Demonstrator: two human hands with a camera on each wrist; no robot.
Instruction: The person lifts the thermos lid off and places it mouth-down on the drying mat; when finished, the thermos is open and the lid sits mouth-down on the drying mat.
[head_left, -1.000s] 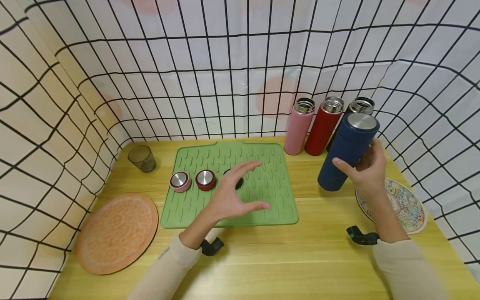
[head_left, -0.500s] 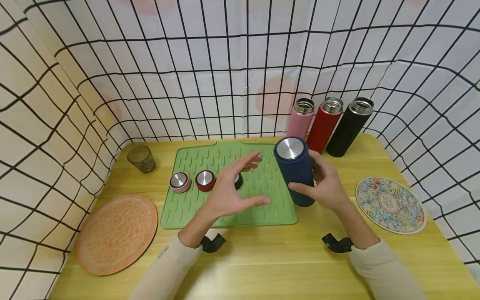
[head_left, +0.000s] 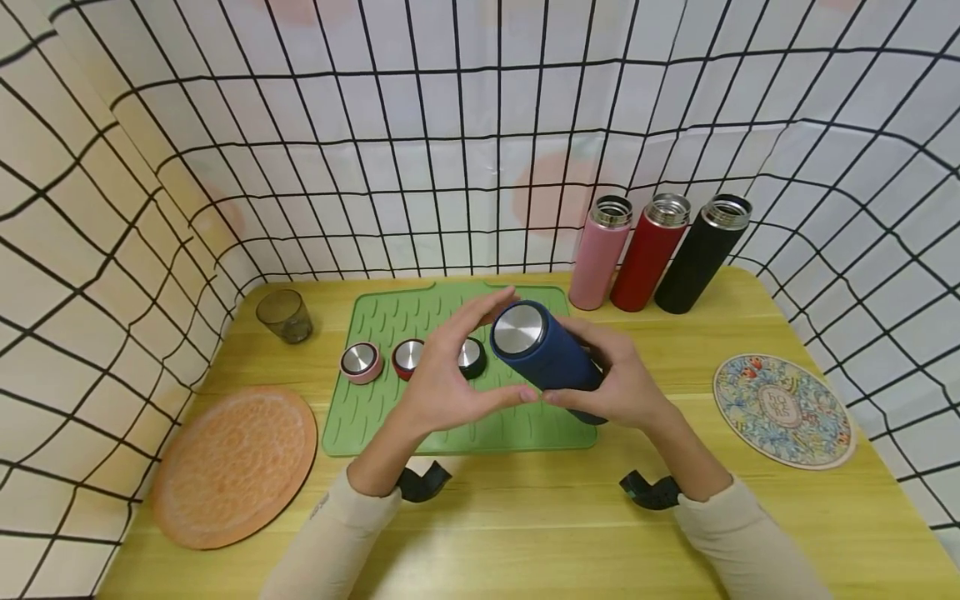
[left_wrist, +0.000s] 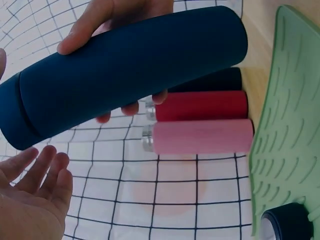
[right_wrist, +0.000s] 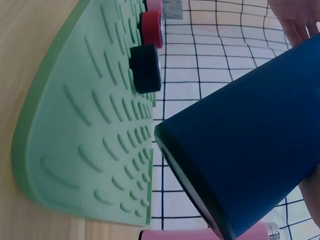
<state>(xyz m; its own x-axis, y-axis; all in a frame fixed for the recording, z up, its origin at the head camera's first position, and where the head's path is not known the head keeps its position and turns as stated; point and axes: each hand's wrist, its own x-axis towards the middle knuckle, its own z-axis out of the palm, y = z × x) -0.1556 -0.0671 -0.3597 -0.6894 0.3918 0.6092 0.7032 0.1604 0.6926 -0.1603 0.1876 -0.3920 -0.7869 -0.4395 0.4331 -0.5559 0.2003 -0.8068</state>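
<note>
My right hand (head_left: 626,383) grips a dark blue thermos bottle (head_left: 562,358) around its body, fingers on one side and thumb on the other. The bottle is tilted, its capped end with a steel disc pointing left and up, above the green ridged mat (head_left: 390,312). Close by that capped end, my left hand (head_left: 435,387) is spread with thumb and fingers apart. In the left wrist view its fingertips (left_wrist: 47,152) are right by the lid seam. The bottle's base (right_wrist: 192,180) hangs over the mat in the right wrist view.
On the mat sit a pink lid (head_left: 361,362), a red lid (head_left: 407,357) and a black lid (head_left: 471,358). Uncapped pink (head_left: 597,262), red (head_left: 648,262) and black (head_left: 701,262) bottles stand back right. A tinted glass (head_left: 285,317), orange placemat (head_left: 236,467) and patterned placemat (head_left: 783,408) lie at the sides.
My right hand has carried the blue thermos bottle leftward from beside the other bottles to over the mat, tipping its lid end toward my left hand. The left hand has barely moved.
</note>
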